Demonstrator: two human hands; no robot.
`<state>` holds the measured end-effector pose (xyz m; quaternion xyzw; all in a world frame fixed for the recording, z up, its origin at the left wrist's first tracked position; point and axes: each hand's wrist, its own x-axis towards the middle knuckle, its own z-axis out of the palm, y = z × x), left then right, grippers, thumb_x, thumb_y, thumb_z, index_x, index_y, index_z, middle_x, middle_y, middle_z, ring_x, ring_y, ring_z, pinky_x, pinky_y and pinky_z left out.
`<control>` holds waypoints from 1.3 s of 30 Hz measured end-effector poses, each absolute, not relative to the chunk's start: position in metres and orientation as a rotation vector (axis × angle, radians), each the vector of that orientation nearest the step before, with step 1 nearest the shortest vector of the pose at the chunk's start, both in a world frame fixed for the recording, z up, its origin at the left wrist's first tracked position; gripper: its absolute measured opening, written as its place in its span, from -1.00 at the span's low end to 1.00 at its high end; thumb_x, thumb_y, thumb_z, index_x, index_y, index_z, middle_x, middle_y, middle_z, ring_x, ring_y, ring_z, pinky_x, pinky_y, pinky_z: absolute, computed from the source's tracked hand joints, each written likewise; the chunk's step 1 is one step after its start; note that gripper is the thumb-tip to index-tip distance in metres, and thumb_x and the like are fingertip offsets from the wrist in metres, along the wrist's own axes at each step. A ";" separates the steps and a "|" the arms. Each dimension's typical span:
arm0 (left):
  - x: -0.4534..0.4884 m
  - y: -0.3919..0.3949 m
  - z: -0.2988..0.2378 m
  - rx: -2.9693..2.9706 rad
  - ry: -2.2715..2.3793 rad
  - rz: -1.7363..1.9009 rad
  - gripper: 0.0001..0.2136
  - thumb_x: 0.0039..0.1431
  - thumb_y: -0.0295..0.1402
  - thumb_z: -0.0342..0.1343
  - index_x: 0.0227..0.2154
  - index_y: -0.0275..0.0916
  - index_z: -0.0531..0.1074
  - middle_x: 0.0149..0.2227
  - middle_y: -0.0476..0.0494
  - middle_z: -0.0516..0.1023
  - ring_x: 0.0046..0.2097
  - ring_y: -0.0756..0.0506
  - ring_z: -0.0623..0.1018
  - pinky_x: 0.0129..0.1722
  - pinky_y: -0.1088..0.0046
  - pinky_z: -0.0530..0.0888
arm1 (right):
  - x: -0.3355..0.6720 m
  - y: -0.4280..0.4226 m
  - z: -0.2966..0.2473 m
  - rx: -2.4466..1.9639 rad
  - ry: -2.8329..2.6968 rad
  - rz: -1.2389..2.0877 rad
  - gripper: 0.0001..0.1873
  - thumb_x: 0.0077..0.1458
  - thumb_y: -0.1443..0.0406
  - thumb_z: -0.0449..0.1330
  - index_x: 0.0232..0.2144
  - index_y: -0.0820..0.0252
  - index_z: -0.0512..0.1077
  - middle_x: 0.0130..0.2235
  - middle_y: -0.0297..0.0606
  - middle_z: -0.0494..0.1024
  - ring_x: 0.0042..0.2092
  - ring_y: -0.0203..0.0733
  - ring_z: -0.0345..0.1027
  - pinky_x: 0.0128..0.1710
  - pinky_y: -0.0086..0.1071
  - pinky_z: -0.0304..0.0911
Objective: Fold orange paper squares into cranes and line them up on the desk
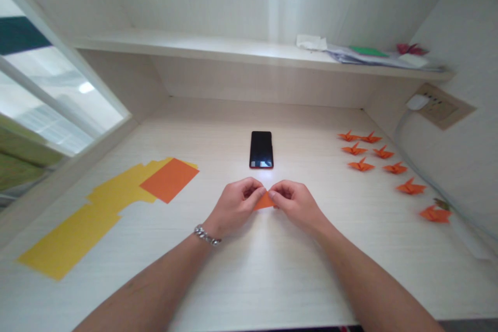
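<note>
A small folded piece of orange paper (265, 202) lies on the pale wooden desk (249, 270), pinched from both sides. My left hand (235, 203), with a metal bracelet on its wrist, has its fingers closed on the paper's left edge. My right hand (294, 203) is closed on the right edge. Both hands rest low on the desk, just in front of a black phone (261, 149) that lies face up.
Several yellow sheets (97, 207) and one orange sheet (169, 179) lie at the left. Several folded orange paper figures (383, 161) stand in rows at the right. A wall socket with a white plug (418, 102) and cable is at the right; a shelf (233, 49) holds papers.
</note>
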<state>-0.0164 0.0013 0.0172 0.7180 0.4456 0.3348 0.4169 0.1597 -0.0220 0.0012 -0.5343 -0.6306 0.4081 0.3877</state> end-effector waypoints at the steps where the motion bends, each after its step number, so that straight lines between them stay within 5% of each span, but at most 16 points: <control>1: -0.017 0.000 0.018 1.848 1.116 0.818 -0.83 0.17 -0.32 0.05 -0.43 -0.29 0.47 -0.46 -0.04 0.50 -0.41 0.00 0.43 -0.41 0.53 0.33 | 0.159 -0.023 0.002 -1.364 -1.643 1.016 -0.85 0.06 0.29 0.12 -0.45 0.21 0.47 -0.46 -0.31 0.52 -0.41 -0.27 0.34 -0.40 -0.44 0.19; 15: -0.019 0.005 0.023 1.650 1.159 0.895 -0.80 0.11 -0.28 0.09 -0.49 -0.30 0.45 -0.52 -0.03 0.46 -0.46 -0.01 0.41 -0.48 0.54 0.31 | 0.172 -0.018 0.012 -1.461 -1.669 1.070 -0.86 -0.10 0.38 0.09 -0.55 0.22 0.46 -0.53 -0.35 0.51 -0.45 -0.28 0.33 -0.44 -0.46 0.16; 30: -0.032 0.018 0.014 1.534 1.220 1.126 -0.78 0.06 -0.21 0.18 -0.44 -0.31 0.50 -0.44 -0.09 0.54 -0.40 -0.03 0.47 -0.40 0.51 0.38 | 0.190 -0.010 0.005 -1.426 -1.385 1.147 -0.86 -0.03 0.30 0.15 -0.44 0.25 0.48 -0.51 -0.29 0.52 -0.45 -0.26 0.37 -0.41 -0.42 0.25; 34: -0.025 0.014 0.016 1.488 1.187 1.093 -0.77 0.08 -0.21 0.17 -0.45 -0.31 0.49 -0.45 -0.08 0.54 -0.41 -0.02 0.47 -0.41 0.52 0.39 | 0.182 -0.009 0.004 -1.282 -1.305 1.241 -0.72 0.07 0.14 0.13 -0.37 0.25 0.47 -0.42 -0.25 0.52 -0.40 -0.25 0.39 -0.42 -0.42 0.27; 39: -0.017 0.006 0.020 1.541 1.118 0.958 -0.79 0.10 -0.24 0.14 -0.44 -0.30 0.50 -0.45 -0.10 0.54 -0.41 -0.03 0.48 -0.42 0.52 0.39 | 0.171 -0.013 0.002 -1.265 -1.424 1.162 -0.81 0.04 0.20 0.18 -0.41 0.23 0.45 -0.49 -0.31 0.49 -0.44 -0.27 0.35 -0.40 -0.41 0.27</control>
